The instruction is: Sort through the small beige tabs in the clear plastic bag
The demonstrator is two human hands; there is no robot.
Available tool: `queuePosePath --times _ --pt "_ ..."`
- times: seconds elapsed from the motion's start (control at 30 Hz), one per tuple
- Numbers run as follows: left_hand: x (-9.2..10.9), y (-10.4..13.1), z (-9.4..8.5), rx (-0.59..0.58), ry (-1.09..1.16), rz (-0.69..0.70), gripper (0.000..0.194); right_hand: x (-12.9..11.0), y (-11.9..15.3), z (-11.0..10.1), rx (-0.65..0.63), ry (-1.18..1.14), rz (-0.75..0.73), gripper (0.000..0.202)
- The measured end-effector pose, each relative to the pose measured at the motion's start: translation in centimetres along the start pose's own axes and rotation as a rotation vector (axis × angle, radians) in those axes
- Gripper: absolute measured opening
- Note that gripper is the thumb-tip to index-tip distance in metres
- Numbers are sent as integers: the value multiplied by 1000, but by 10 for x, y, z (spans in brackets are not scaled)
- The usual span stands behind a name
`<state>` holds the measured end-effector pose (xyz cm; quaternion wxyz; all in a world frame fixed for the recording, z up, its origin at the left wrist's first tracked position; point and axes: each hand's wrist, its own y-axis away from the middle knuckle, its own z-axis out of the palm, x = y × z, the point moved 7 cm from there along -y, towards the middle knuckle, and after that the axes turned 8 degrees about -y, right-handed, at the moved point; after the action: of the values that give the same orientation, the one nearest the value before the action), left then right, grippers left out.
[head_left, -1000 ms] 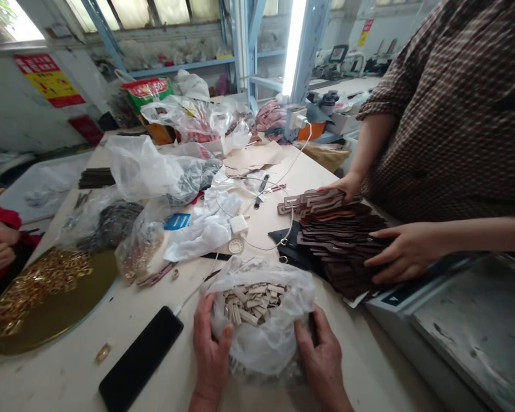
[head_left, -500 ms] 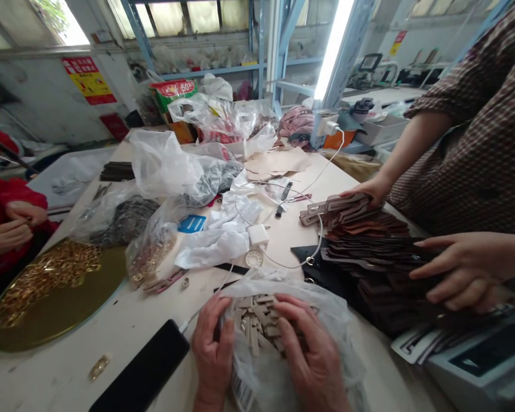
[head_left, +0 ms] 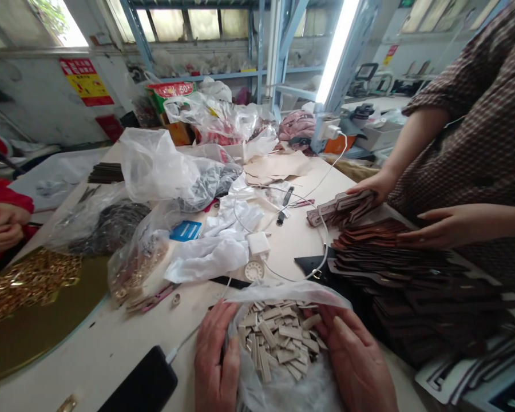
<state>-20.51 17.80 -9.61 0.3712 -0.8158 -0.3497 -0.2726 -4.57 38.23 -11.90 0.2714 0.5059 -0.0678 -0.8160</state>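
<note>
Translucent white plastic bag [head_left: 292, 396] of flat grey strips [head_left: 278, 337] sits over the pale tabletop [head_left: 124, 332], between both hands — presumably to keep its mouth wide. Left hand [head_left: 217, 355], thumb parted from fingers, flanks it; right hand's [head_left: 360, 357] pinch cannot be confirmed — fingertips partly hidden.

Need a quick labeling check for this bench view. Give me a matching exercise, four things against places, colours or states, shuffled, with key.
Things
1. Translucent bag
2. Phone
3. Heap of small metal pieces
4. Flat card by the crumpled white material

Place, colour or state
A. Gold-coloured, on a tray
B. Blue
C. Between the left hand and right hand, beige strips showing inside
D. Dark, with a white cable attached

Pairs: 1-C, 2-D, 3-A, 4-B
</note>
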Motion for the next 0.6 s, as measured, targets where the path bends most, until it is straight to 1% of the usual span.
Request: queuePosePath --times 0.03,0.1,0.17,0.23,0.27,0.3,0.37,0.4,0.43,0.47,0.5,0.53,0.6 --pt "1 0 1 3 1 -3 41 0 -1 0 3 -78 19 57" --pt "2 0 3 6 1 0 41 -4 -2 4 -69 -143 -7 48" --pt "2 -1 5 6 5 1 41 -10 0 10 -210 -154 -124 38" --pt "2 -2 6 2 7 4 41 -15 4 12 -319 -102 -261 35" --pt "3 -2 6 -2 5 10 41 -17 7 12 -333 -21 -335 34" --pt "4 -2 7 -9 2 19 41 -19 10 12 -323 117 -419 34" --pt "4 -2 7 -23 -8 28 41 -25 19 16 -262 520 -628 36" --pt "4 -2 6 -29 -14 28 42 -28 25 21 -244 735 -741 39" --pt "2 -2 6 -35 -24 26 42 -29 31 28 -252 917 -840 43" --pt "0 -2 6 -42 -42 27 42 -30 36 35 -277 1039 -925 47" --pt "-2 -2 6 -47 -73 48 43 -30 40 41 -315 1107 -977 51" --pt "-3 -2 5 -51 -115 87 44 -29 43 45 -365 1137 -1000 53" --pt "-3 -2 5 -46 -214 191 48 -27 46 52 -454 1169 -993 61"
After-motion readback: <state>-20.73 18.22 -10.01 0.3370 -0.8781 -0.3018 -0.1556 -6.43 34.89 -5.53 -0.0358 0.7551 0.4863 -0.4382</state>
